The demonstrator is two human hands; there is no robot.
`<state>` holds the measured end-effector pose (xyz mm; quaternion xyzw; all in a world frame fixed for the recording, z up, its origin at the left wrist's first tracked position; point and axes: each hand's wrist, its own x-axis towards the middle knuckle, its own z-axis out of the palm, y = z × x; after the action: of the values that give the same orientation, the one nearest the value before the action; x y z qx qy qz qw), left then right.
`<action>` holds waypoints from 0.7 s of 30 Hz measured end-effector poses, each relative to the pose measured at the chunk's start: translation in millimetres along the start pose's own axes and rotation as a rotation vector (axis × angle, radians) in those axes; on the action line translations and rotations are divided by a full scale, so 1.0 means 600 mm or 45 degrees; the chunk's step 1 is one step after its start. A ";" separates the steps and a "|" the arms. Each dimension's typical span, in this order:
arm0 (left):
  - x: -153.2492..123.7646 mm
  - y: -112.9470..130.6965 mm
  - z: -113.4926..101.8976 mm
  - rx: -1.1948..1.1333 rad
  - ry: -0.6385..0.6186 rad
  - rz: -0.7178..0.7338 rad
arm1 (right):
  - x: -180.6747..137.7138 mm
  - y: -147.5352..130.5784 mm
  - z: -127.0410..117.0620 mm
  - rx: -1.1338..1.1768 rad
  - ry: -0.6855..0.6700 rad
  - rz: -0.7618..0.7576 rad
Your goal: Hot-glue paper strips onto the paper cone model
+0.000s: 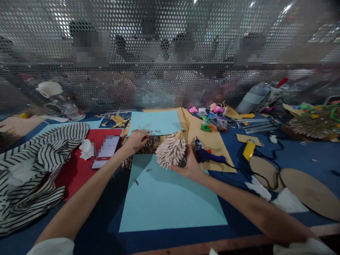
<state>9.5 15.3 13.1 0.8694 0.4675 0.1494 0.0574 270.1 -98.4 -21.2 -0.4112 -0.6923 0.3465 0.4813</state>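
Observation:
My right hand (190, 165) is closed around the side and base of a small cone (171, 150) covered in overlapping pale, petal-like scales. Its bare tan tip points up and to the right. Left of it, my left hand (139, 139) is over a heap of brown seed-like flakes (152, 144), fingers bent together; anything between them is hidden. Beneath the cone lies a light blue sheet (172, 198) with a few loose flakes on it. A blue glue gun (211, 156) with a dark cord rests just right of my right hand.
A phone (106, 152) and a striped cloth (47, 163) lie on the left. Cardboard discs (309, 189), a yellow cutter (249, 150) and small coloured packets (212, 118) are on the right. Bottles (253, 97) stand by a perforated metal screen (164, 85), with people behind it.

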 end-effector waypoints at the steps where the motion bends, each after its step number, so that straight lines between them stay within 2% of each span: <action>1: 0.000 0.000 -0.001 0.000 0.001 0.001 | -0.001 0.001 0.000 -0.010 -0.023 -0.003; 7: -0.002 -0.002 -0.008 -0.011 0.015 -0.013 | 0.001 0.000 -0.001 -0.087 -0.186 -0.009; 12: -0.002 -0.003 -0.020 0.018 0.091 -0.078 | 0.005 0.005 0.000 -0.182 -0.278 -0.057; 16: -0.004 -0.010 -0.022 0.063 0.129 -0.130 | 0.000 0.011 0.000 -0.238 -0.269 -0.082; 21: -0.004 -0.028 -0.003 0.146 0.077 -0.158 | -0.006 -0.004 -0.006 -0.197 -0.182 -0.178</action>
<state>-5.5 22.6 10.3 0.8356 0.5299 0.1445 0.0025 273.8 -102.0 -19.5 -0.3722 -0.7763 0.2862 0.4206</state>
